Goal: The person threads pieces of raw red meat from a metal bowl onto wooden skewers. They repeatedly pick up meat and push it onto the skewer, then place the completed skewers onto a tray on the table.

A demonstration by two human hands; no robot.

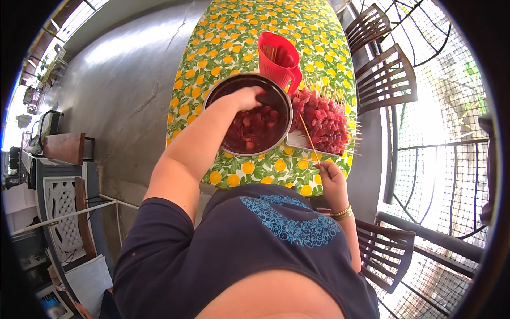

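Note:
My left hand (251, 98) reaches into a round metal pot (289, 123) of raw red meat pieces (255, 127); its fingertips are partly hidden, so I cannot tell whether they hold meat. Near the table's front edge, my right hand (332, 179) pinches a thin wooden skewer (310, 137), which slants up and left with no meat visible on it. Right of the pot, a white tray (299, 140) bears a heap of skewered raw meat (324, 119), the stick ends poking out at the back and right. Behind the pot stands a red plastic pitcher (275, 71) with wooden skewers inside.
A tablecloth with a yellow fruit and green leaf print (223, 48) covers the table. Slatted wooden chairs (384, 81) stand along its right side, near a metal mesh screen (446, 167). Another slatted chair (384, 251) is at my right. Grey floor (119, 79) lies to the left.

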